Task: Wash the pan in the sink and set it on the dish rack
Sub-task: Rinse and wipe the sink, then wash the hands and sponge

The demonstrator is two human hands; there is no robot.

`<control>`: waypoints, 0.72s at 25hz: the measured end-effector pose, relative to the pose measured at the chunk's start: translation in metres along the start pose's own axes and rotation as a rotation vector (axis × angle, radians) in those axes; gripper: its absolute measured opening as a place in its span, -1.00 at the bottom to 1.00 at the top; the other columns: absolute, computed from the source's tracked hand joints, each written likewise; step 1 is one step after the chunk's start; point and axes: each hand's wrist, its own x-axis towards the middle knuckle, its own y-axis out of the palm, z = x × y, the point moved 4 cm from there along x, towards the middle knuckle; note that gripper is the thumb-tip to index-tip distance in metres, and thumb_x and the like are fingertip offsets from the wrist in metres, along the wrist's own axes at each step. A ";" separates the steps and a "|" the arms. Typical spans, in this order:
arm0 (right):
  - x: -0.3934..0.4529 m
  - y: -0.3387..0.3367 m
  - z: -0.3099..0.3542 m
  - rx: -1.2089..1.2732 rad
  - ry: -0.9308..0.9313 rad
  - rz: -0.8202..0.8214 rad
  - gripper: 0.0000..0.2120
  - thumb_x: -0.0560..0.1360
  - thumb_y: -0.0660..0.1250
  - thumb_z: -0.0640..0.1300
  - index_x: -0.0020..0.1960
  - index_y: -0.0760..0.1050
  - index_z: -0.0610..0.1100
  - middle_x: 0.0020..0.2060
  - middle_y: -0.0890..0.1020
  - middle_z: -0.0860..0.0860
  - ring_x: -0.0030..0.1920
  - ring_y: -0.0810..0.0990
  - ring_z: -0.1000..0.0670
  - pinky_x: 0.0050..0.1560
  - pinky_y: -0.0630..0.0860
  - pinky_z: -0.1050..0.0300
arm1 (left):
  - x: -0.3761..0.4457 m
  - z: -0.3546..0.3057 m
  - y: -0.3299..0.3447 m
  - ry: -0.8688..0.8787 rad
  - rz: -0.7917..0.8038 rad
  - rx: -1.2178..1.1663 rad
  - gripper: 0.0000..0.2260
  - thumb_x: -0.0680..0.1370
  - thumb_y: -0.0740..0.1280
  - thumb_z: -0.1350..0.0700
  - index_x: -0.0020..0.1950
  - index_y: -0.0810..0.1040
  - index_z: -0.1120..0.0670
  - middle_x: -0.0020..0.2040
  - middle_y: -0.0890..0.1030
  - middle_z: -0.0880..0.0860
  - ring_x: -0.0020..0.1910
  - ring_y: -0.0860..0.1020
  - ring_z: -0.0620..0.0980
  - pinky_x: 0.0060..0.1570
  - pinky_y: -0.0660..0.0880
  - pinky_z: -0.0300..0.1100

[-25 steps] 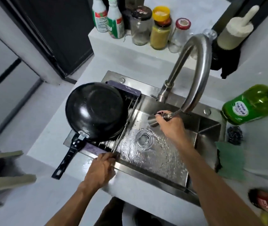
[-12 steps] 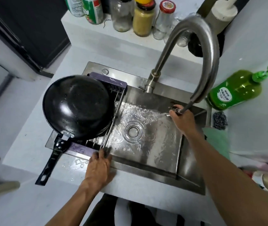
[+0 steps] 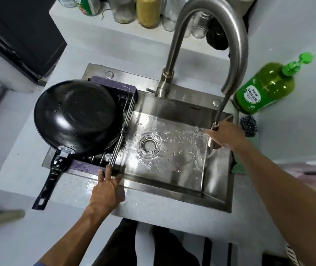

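Pan (image 3: 76, 116) upside down on dish rack (image 3: 113, 89) | left hand (image 3: 107, 189) flat on sink (image 3: 172, 192) rim | right hand (image 3: 228, 135) grips sprayer (image 3: 214, 139)

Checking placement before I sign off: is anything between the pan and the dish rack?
Nothing visible. The black pan already lies upside down on the dish rack over the sink's left side.

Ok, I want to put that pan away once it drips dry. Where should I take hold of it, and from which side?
Grip the pan by its long black handle. The pan lies upside down on the dish rack, and the handle sticks out past the sink's front edge toward you, over the counter, free of the rack bars. Come from the near left side; the domed, wet bottom probably offers no secure hold.
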 end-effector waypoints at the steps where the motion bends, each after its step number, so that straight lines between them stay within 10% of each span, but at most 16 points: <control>1: -0.003 0.005 0.001 0.023 -0.007 0.036 -0.63 0.58 0.29 0.16 -0.18 0.55 -0.13 -0.36 0.59 0.01 -0.37 0.54 0.06 -0.38 0.27 0.22 | -0.001 -0.001 -0.002 -0.007 -0.003 -0.016 -0.34 0.50 0.41 -0.09 0.52 0.19 -0.12 0.59 -0.17 0.13 0.55 -0.07 0.24 0.21 0.52 0.00; 6: -0.028 0.043 0.026 0.229 -0.082 0.089 -0.64 0.52 0.38 0.07 -0.35 0.54 -0.12 -0.44 0.58 -0.02 -0.34 0.61 -0.10 -0.31 0.41 0.14 | -0.009 -0.005 -0.014 -0.047 0.003 -0.089 -0.40 0.54 0.33 0.03 0.54 0.18 -0.08 0.59 -0.16 0.15 0.55 -0.10 0.24 0.29 0.45 0.01; 12: -0.050 0.074 0.072 0.783 -0.053 0.114 -0.94 0.58 0.37 -0.10 0.00 0.62 -0.05 -0.46 0.65 0.05 -0.45 0.59 0.10 -0.41 0.52 0.22 | -0.012 -0.007 -0.017 -0.054 0.023 -0.115 -0.43 0.57 0.27 0.12 0.56 0.16 -0.05 0.59 -0.19 0.15 0.55 -0.13 0.25 0.31 0.43 0.00; 18: -0.055 0.070 0.108 0.832 -0.175 0.073 -0.84 0.61 0.32 -0.14 -0.09 0.57 0.08 -0.38 0.65 0.11 -0.39 0.61 0.19 -0.34 0.56 0.27 | -0.015 -0.005 -0.020 -0.061 0.017 -0.138 -0.50 0.60 0.14 0.23 0.54 0.23 -0.05 0.58 -0.21 0.15 0.55 -0.15 0.24 0.31 0.40 0.03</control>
